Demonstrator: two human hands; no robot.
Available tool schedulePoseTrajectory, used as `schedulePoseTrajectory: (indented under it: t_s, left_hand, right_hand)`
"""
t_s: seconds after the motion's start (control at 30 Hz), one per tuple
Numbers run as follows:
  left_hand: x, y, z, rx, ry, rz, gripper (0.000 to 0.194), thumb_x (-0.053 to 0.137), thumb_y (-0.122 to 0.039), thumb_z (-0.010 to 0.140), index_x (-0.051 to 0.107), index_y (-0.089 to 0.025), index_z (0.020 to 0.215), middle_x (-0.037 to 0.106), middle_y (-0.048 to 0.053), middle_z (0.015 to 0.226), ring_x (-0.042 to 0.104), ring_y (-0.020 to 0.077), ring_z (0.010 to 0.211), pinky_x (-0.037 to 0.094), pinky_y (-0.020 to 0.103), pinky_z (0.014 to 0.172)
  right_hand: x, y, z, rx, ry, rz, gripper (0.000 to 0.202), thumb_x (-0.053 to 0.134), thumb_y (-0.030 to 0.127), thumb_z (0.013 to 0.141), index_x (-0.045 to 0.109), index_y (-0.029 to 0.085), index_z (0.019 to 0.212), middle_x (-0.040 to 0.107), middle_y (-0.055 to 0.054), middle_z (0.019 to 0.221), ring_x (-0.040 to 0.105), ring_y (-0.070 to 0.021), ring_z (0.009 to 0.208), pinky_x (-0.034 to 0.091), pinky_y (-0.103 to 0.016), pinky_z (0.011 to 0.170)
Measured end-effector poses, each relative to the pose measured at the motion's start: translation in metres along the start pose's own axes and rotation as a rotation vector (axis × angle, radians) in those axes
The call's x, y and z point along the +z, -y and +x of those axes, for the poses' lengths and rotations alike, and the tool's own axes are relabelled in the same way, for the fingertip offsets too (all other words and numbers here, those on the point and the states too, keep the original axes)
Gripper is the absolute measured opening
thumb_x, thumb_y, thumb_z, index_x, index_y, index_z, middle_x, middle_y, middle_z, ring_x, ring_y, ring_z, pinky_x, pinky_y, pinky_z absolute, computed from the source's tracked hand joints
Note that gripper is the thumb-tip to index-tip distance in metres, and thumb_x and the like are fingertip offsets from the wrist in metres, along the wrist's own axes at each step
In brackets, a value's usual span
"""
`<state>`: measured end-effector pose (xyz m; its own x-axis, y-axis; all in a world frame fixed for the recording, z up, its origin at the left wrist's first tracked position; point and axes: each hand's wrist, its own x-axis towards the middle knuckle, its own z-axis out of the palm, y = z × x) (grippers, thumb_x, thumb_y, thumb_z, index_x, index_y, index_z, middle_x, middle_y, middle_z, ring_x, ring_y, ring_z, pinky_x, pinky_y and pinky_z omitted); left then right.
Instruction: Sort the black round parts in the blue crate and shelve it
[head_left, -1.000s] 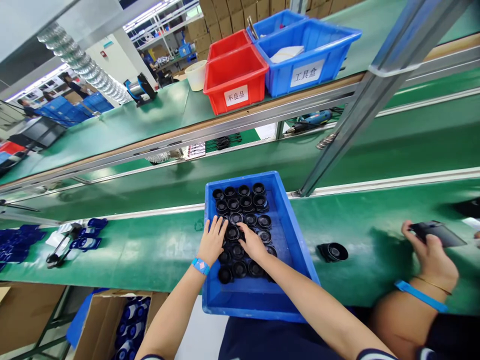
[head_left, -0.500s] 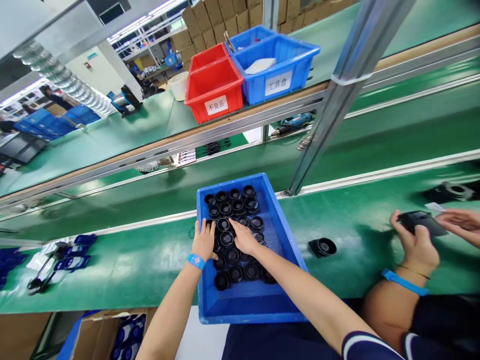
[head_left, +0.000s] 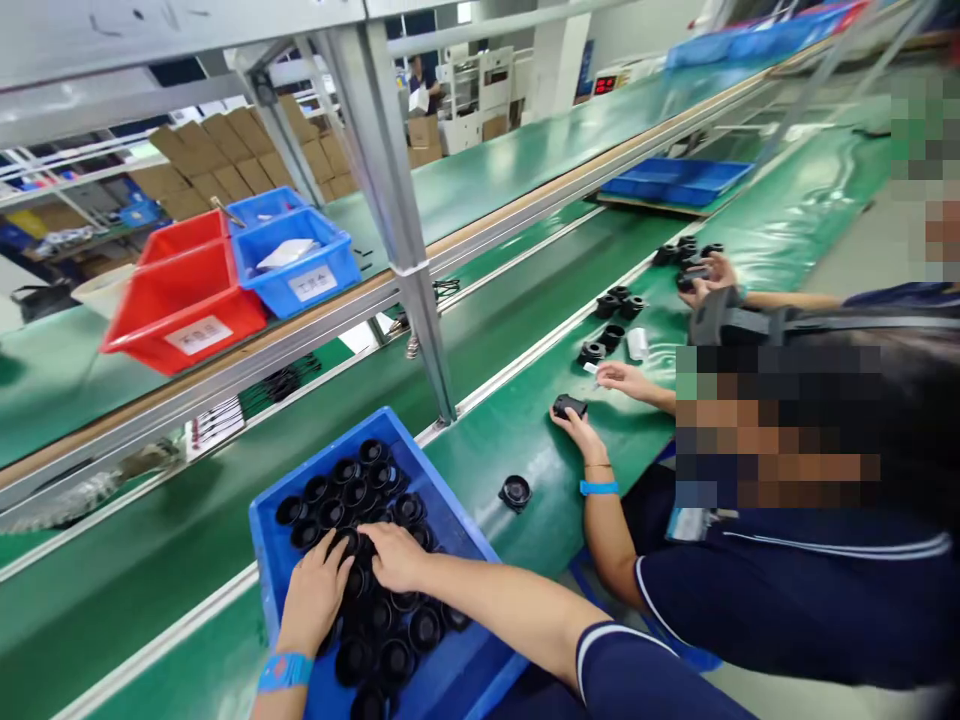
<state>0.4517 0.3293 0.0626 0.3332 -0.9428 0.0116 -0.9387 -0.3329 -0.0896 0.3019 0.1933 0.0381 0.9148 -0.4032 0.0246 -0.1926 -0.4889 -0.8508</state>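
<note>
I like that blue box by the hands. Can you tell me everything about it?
The blue box looks like hard plastic, a shallow open bin with straight walls. It sits on the green belt, its near end past the edge. Rows of round black parts fill it. The left hand and right hand rest on those parts.

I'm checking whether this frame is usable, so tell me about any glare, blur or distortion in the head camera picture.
Head view: wide-angle bend, the metal post and belt rails lean and curve. Glare sheens the far green belt. Faces at right are pixelated. The left hand and right hand on the black round parts in the blue bin look sharp; the red bin's label is too soft to read.
</note>
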Motion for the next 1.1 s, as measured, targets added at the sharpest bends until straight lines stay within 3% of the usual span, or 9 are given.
schedulePoseTrajectory:
  t_s: [0.2, 0.3, 0.43, 0.6, 0.83, 0.97, 1.03, 1.1]
  left_hand:
    - [-0.008, -0.010, 0.022, -0.141, 0.081, 0.017, 0.055, 0.031, -0.048, 0.098, 0.070, -0.013, 0.117, 0.073, 0.014, 0.110, 0.069, 0.0291, 0.101, 0.051, 0.041, 0.092]
    - [-0.010, -0.015, 0.025, -0.163, 0.063, 0.058, 0.054, 0.034, -0.049, 0.096, 0.074, -0.014, 0.105, 0.074, 0.015, 0.097, 0.069, 0.0298, 0.094, 0.051, 0.040, 0.088]
    - [-0.010, -0.008, 0.023, -0.114, 0.095, 0.144, 0.051, 0.035, -0.047, 0.096, 0.075, -0.015, 0.095, 0.071, 0.014, 0.083, 0.068, 0.0301, 0.086, 0.050, 0.042, 0.084]
    - [-0.008, -0.003, 0.028, 0.005, 0.162, 0.189, 0.042, 0.035, -0.033, 0.097, 0.068, -0.020, 0.120, 0.068, 0.014, 0.108, 0.065, 0.0287, 0.092, 0.049, 0.040, 0.078]
    - [-0.010, -0.038, 0.017, -0.297, 0.026, 0.092, 0.045, 0.039, -0.052, 0.100, 0.062, -0.013, 0.107, 0.059, 0.014, 0.107, 0.060, 0.0285, 0.099, 0.049, 0.037, 0.079]
    - [-0.017, -0.043, 0.005, -0.363, -0.059, 0.006, 0.044, 0.043, -0.053, 0.099, 0.062, -0.014, 0.107, 0.060, 0.015, 0.111, 0.058, 0.0276, 0.106, 0.048, 0.038, 0.090]
    - [-0.019, -0.043, 0.002, -0.350, -0.116, 0.005, 0.048, 0.040, -0.051, 0.100, 0.058, -0.013, 0.124, 0.057, 0.018, 0.129, 0.052, 0.0294, 0.124, 0.044, 0.041, 0.102]
    - [-0.016, -0.044, 0.000, -0.280, -0.132, 0.024, 0.056, 0.035, -0.049, 0.102, 0.045, -0.016, 0.145, 0.043, 0.016, 0.152, 0.032, 0.0307, 0.145, 0.032, 0.046, 0.116]
  right_hand:
    - [-0.039, 0.011, -0.056, -0.149, -0.164, 0.106, 0.047, 0.058, 0.019, 0.083, 0.056, 0.024, 0.130, 0.064, -0.004, 0.128, 0.057, -0.0206, 0.118, 0.043, -0.038, 0.109]
    - [-0.060, 0.002, -0.093, -0.228, -0.268, 0.133, 0.040, 0.057, 0.018, 0.083, 0.058, 0.023, 0.123, 0.066, -0.005, 0.119, 0.059, -0.0208, 0.109, 0.047, -0.039, 0.100]
    - [-0.079, -0.021, -0.135, -0.253, -0.305, -0.008, 0.035, 0.053, 0.016, 0.086, 0.058, 0.023, 0.120, 0.066, -0.007, 0.115, 0.060, -0.0216, 0.103, 0.048, -0.040, 0.093]
    - [-0.085, -0.037, -0.147, -0.267, -0.284, -0.162, 0.027, 0.053, 0.017, 0.089, 0.059, 0.022, 0.114, 0.068, -0.006, 0.110, 0.061, -0.0213, 0.100, 0.048, -0.039, 0.088]
    - [-0.085, -0.035, -0.152, -0.241, -0.274, -0.062, 0.021, 0.050, 0.018, 0.095, 0.061, 0.023, 0.113, 0.068, -0.007, 0.111, 0.061, -0.0214, 0.102, 0.048, -0.041, 0.091]
    - [-0.084, -0.039, -0.154, -0.228, -0.253, -0.047, 0.022, 0.048, 0.020, 0.098, 0.062, 0.024, 0.114, 0.068, -0.007, 0.111, 0.062, -0.0224, 0.104, 0.049, -0.042, 0.092]
    - [-0.083, -0.041, -0.154, -0.231, -0.249, -0.052, 0.022, 0.048, 0.020, 0.098, 0.063, 0.025, 0.114, 0.068, -0.008, 0.111, 0.062, -0.0232, 0.104, 0.050, -0.043, 0.092]
    - [-0.082, -0.041, -0.154, -0.234, -0.249, -0.060, 0.022, 0.048, 0.020, 0.098, 0.063, 0.024, 0.113, 0.068, -0.008, 0.110, 0.063, -0.0237, 0.104, 0.050, -0.044, 0.092]
